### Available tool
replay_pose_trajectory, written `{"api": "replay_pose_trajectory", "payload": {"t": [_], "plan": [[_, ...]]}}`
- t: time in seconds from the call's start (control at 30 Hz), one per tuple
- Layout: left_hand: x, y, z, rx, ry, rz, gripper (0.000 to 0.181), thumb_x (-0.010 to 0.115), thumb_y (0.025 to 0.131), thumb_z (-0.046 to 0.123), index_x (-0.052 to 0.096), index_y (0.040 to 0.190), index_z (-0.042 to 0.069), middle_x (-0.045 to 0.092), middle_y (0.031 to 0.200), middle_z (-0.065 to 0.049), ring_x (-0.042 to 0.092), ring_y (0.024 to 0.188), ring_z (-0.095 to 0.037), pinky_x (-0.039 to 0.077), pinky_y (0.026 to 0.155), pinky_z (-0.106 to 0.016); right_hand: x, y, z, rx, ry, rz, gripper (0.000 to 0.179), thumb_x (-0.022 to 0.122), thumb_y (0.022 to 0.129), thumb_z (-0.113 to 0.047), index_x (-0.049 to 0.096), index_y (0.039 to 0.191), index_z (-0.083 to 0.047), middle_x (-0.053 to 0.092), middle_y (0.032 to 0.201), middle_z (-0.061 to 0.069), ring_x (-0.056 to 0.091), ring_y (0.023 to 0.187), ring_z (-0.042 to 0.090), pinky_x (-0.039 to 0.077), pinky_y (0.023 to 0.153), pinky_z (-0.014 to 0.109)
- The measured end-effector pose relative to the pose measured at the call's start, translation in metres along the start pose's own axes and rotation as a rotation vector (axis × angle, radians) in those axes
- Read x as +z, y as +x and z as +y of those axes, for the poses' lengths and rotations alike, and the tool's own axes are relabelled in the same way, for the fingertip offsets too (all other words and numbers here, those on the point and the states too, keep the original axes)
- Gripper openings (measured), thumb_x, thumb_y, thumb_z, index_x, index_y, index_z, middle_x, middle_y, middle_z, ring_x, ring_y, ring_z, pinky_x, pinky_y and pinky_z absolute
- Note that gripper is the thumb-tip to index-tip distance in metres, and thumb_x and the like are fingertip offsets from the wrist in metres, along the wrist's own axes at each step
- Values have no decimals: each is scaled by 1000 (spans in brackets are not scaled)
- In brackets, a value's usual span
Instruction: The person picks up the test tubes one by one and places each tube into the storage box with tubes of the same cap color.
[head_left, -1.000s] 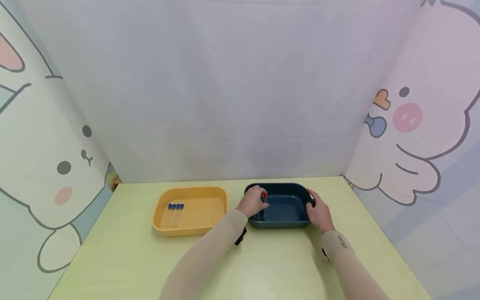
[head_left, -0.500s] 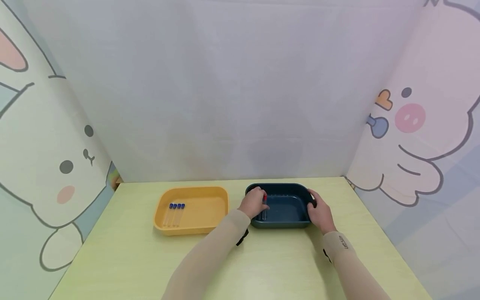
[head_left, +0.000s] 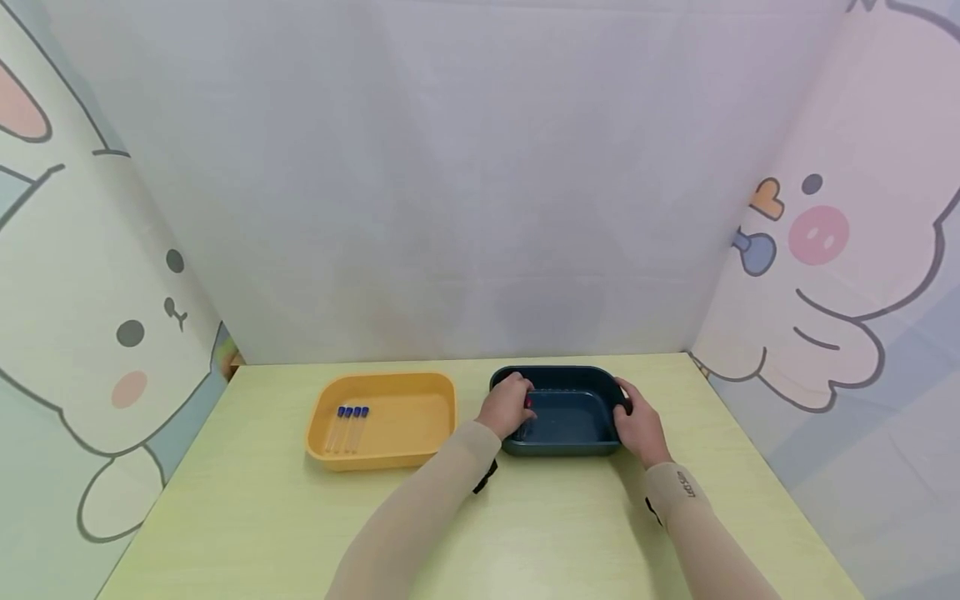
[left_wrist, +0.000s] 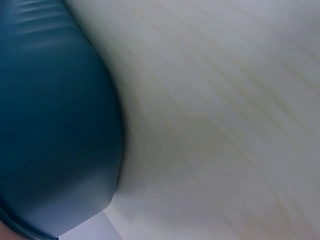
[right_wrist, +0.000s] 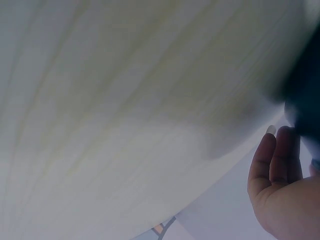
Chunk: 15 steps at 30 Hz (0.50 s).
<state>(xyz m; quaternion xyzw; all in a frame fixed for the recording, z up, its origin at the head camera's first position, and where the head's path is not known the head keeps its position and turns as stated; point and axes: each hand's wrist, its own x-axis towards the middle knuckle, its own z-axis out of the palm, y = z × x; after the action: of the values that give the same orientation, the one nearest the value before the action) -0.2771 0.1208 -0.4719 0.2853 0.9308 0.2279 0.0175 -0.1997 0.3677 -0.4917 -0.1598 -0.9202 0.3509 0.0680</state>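
Observation:
At the left end of the dark blue tray (head_left: pixel 573 417), my left hand (head_left: pixel 504 406) reaches over the rim. Its fingers pinch a red-capped test tube (head_left: pixel 528 403), mostly hidden by the hand. My right hand (head_left: pixel 641 427) grips the same tray's right end, thumb at the rim. In the right wrist view that hand (right_wrist: pixel 282 182) has its fingers bent against the dark tray wall (right_wrist: pixel 306 85). The left wrist view shows the tray's outer side (left_wrist: pixel 55 110) but not the hold on the tube.
To the left stands a yellow tray (head_left: pixel 412 417) with several blue-capped test tubes (head_left: pixel 348 429) lying side by side in its left part. Both trays rest on a pale yellow-green table (head_left: pixel 555 525). Behind hangs a white curtain (head_left: pixel 450 183), with printed cartoon panels at both sides.
My left hand stays at the tray's left end. The red cap has sunk a little lower between its fingers and is less visible. My right hand keeps its grip on the dark tray.

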Motion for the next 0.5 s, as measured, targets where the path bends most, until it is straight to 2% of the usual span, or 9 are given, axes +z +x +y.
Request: {"api": "replay_pose_trajectory", "payload": {"t": [0.13,0.27,0.37,0.5], "plan": [[1,0,-1,56,48,-21,42,80,90,19,70,130,10,67,118,-4,66,97,-16,59,85,-24,0,1,0,3,-2,1,58,39,105,-15,32,162,-17,55,138,29,53,117,41,43,108,62],[-1,-2,-2,129,103,-78,39,79,91,21,72,129,18,72,114,0,64,96,-12,57,81,-23,0,1,0,1,-4,7,57,39,105,-15,33,161,-17,56,137,29,54,116,42,43,107,62],[-2,-3,-1,144,127,-118,39,78,93,22,71,131,22,74,119,2,66,104,-13,58,86,-24,0,1,0,-1,-8,9,57,39,105,-15,33,161,-16,55,138,30,54,117,42,43,107,62],[-3,-4,0,143,161,-122,43,79,92,22,69,134,18,74,123,0,69,110,-16,59,91,-28,0,1,0,9,-2,2,58,39,105,-15,32,162,-17,53,142,30,53,122,43,42,110,63]]}}
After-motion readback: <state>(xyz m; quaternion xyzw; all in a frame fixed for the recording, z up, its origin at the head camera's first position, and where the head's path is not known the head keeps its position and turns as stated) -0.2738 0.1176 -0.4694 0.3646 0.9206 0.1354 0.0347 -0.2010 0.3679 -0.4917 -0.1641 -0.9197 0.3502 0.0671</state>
